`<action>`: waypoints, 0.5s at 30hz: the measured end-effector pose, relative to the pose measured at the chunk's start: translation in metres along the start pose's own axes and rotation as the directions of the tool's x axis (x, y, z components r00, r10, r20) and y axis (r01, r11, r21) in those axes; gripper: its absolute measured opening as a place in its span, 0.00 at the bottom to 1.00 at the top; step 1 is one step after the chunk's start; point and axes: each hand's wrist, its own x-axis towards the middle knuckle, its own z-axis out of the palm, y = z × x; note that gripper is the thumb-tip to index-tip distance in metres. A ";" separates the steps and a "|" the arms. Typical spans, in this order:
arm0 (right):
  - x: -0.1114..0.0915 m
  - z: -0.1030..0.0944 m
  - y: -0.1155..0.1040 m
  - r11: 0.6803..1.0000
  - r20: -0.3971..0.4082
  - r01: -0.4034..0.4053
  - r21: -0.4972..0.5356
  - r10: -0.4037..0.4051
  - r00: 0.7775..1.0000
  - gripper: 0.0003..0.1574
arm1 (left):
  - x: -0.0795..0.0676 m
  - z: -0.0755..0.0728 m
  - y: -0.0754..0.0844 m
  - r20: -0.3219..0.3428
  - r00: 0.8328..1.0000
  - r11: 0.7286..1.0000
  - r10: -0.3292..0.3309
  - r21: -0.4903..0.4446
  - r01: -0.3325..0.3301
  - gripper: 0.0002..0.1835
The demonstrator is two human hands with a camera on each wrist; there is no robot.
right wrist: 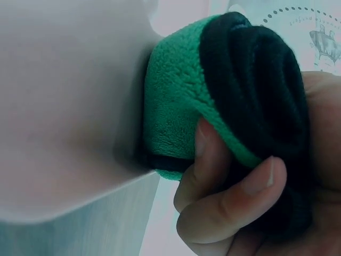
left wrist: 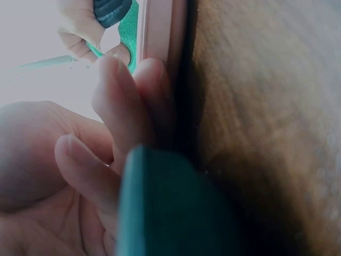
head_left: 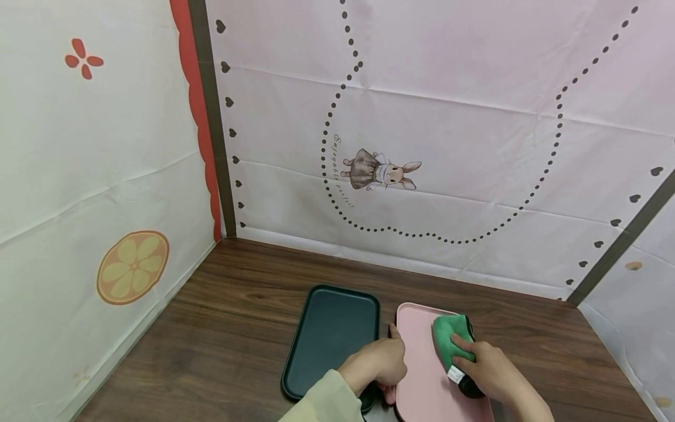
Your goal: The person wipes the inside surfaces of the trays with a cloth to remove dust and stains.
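From where I stood, the person's right hand gripped a plush green cloth with black edging, its fingers bent round the folded bundle. The right wrist view showed the black layers doubled over one another beside the fingertips. The cloth sat on the right-hand part of a pink rectangular tray with rounded corners, one end pointing towards the far rim, and a small white label showed near its black lower end.

The left hand was at the pink tray's left edge, its index finger stretched along the rim and other fingertips against the tray's side; I could not tell whether they closed round it. A pale yellow-green sleeve covered that forearm and crossed over the near end of a dark green rectangular tray with a raised rim.

The dark tray lay just left of the pink one, both on a dark brown wood-grain table. Behind them hung a pale pinkish fabric backdrop printed with dotted lines, small dark hearts and a sideways rabbit in a skirt. To the left, a white fabric panel bore a round orange-slice print.
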 end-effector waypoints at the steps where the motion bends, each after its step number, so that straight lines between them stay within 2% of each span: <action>1: -0.001 0.000 0.000 1.000 0.001 0.001 0.002 -0.001 1.000 0.34 | 0.000 0.000 0.000 -0.003 1.000 1.000 0.002 0.003 -0.002 0.44; 10: -0.009 0.003 0.000 1.000 -0.009 0.017 0.008 -0.017 1.000 0.34 | 0.001 0.001 -0.001 -0.009 1.000 1.000 0.007 0.019 -0.007 0.44; 15: -0.011 0.004 0.001 1.000 0.008 -0.003 0.011 0.003 1.000 0.34 | 0.002 0.001 -0.001 -0.008 1.000 1.000 0.004 0.018 -0.003 0.44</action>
